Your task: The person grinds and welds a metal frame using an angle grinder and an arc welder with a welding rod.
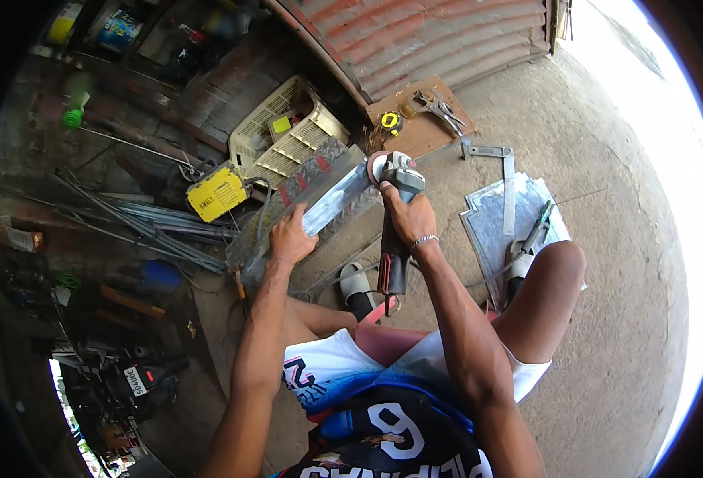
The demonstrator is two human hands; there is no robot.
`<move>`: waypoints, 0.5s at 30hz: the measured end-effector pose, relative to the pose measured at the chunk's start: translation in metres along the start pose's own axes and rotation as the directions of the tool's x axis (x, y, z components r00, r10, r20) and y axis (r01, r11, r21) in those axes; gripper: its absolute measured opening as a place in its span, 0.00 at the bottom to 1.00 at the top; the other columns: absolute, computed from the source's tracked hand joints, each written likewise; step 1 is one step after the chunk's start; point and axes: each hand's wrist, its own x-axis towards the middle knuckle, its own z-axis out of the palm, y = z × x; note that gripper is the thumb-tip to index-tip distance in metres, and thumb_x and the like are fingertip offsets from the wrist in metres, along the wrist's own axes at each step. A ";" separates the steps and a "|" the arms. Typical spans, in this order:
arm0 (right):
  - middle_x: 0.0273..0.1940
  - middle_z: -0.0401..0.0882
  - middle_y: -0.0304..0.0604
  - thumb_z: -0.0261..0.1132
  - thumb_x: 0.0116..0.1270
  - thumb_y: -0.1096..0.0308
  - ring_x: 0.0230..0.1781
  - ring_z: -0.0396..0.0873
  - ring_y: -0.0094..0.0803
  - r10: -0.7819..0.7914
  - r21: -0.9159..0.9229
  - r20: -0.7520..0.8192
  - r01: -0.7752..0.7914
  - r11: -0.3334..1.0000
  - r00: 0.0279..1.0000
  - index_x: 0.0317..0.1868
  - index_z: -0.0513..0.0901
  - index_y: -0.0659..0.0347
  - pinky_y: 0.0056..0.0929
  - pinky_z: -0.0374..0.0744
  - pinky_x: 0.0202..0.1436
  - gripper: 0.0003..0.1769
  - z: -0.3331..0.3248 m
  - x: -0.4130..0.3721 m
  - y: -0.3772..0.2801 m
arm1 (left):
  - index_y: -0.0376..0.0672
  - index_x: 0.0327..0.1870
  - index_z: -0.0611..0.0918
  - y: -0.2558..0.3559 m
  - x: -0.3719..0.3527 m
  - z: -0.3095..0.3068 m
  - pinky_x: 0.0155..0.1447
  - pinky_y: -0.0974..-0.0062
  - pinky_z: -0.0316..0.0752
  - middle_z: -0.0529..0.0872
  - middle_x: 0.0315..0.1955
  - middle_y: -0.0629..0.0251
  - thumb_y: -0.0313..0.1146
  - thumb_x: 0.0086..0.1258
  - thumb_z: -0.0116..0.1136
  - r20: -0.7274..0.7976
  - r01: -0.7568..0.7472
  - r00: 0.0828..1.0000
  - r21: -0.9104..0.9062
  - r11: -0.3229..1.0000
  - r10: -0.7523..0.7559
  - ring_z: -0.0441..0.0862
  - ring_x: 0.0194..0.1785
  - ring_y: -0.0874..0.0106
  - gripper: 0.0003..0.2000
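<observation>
The right hand (411, 217) was wrapped around an angle grinder (392, 248), whose disc touched the far end of the metal bar (335, 201). The left hand (291, 237) pinched its near end. Beyond, a tape measure (391, 123) lay on a wooden board (419, 137).

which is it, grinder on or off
On, it appears: orange sparks show by the disc at the end of the metal piece, with the right hand gripping the angle grinder.
</observation>
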 end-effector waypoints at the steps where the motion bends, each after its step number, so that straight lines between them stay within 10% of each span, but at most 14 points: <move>1: 0.45 0.84 0.74 0.67 0.60 0.32 0.52 0.85 0.62 -0.003 0.007 0.012 0.003 1.000 1.000 0.47 0.82 0.81 0.46 0.81 0.58 0.48 0.001 0.003 0.001 | 0.48 0.63 0.73 0.000 0.000 0.000 0.57 0.49 0.78 0.86 0.52 0.48 0.33 0.51 0.74 -0.002 0.001 1.000 -0.001 1.000 -0.001 0.83 0.55 0.45 0.35; 15: 0.40 0.87 0.62 0.63 0.60 0.32 0.46 0.87 0.55 0.028 0.065 0.051 -0.031 0.997 0.998 0.42 0.88 0.67 0.43 0.81 0.51 0.39 -0.009 0.008 0.014 | 0.47 0.64 0.73 -0.002 -0.001 0.002 0.60 0.52 0.78 0.85 0.55 0.51 0.33 0.51 0.75 -0.012 -0.016 1.000 -0.026 1.000 0.016 0.82 0.58 0.47 0.35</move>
